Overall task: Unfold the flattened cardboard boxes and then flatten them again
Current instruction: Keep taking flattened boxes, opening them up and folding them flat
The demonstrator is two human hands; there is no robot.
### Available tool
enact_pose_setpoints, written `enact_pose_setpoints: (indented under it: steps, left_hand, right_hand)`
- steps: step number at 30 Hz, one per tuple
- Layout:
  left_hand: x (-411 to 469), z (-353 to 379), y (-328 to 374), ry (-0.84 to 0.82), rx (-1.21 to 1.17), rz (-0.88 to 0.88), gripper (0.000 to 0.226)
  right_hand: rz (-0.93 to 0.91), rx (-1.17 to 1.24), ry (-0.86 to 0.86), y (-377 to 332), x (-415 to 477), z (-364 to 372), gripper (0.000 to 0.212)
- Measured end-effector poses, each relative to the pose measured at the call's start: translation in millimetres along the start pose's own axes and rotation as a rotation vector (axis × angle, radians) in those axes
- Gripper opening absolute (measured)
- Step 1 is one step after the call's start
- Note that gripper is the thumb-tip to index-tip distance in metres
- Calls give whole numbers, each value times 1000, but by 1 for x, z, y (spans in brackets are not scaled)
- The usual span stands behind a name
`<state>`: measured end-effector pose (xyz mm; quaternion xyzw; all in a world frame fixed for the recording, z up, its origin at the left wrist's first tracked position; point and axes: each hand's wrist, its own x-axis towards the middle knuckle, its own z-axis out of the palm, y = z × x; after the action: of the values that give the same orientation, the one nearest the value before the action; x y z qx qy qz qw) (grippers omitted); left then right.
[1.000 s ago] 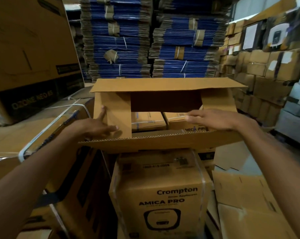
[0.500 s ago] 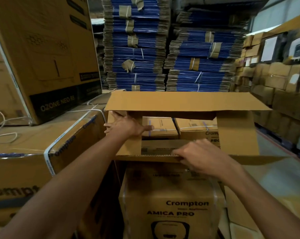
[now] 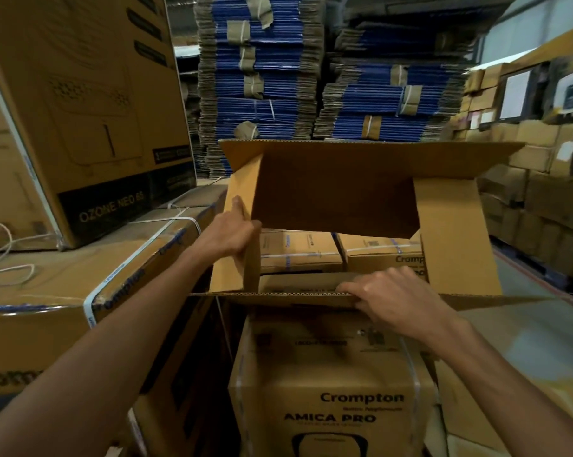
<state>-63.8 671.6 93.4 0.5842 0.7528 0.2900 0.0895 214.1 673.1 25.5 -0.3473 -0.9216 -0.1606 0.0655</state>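
A plain brown cardboard box [image 3: 344, 189] stands unfolded in front of me, its open end facing me, resting on a printed Crompton carton [image 3: 331, 384]. My left hand [image 3: 229, 232] grips the box's left side flap, thumb on its outer face and fingers curled round its inner edge. My right hand [image 3: 390, 298] is closed over the edge of the near bottom flap, fingers hooked on its corrugated rim. The right side flap [image 3: 456, 239] hangs free. Through the box I see further cartons behind it.
A strapped carton [image 3: 80, 291] with a tall OZONE NEO box [image 3: 80, 110] on it stands at my left. Bundles of flattened blue boxes [image 3: 265, 77] are stacked behind. Stacked cartons [image 3: 542, 179] line the right wall, with floor [image 3: 525, 324] below them.
My left hand went from lying flat on the left flap to gripping its edge, and the flap has swung. My right hand stayed on the near flap's rim. The far panel now tilts up more.
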Motion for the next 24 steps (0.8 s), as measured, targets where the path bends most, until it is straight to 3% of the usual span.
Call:
enact_pose_setpoints:
  steps: [6,9,11,13,15,16,18,20,22,24]
  left_hand:
    - [-34,10,-21,282,-182,59,53]
    - [-43,20,-27,235,-182,9,62]
    - [-43,23,-27,234,-207,2,60]
    - [-38,22,-25,263,-222,-3,55]
    - [-34,23,-22,273,-197,1,53]
    - [-33,24,-20,276,-190,1,53]
    - [-30,27,-19,276,-197,-2,54]
    - [-28,27,-19,285,-200,-6,55]
    - [-26,26,-18,288,-203,-6,55]
    - [-27,25,-17,282,-207,-1,55]
  right_hand:
    - [30,16,-33,9,2,-9,42]
    - [50,59,-69,16,3,-6,39]
    - [75,264,-158,24,2,-9,43]
    - [119,620,-288,36,-2,-21,50]
    - [253,862,-262,55,-1,-31,66]
    - [346,836,-224,65,0,-31,72]
    - [491,442,-212,89,5,-24,69]
    - [567,114,-356,107,7,-9,64]
    - [607,53,-440,117,5,2,57]
    - [608,-25,-381,113,0,-2,42]
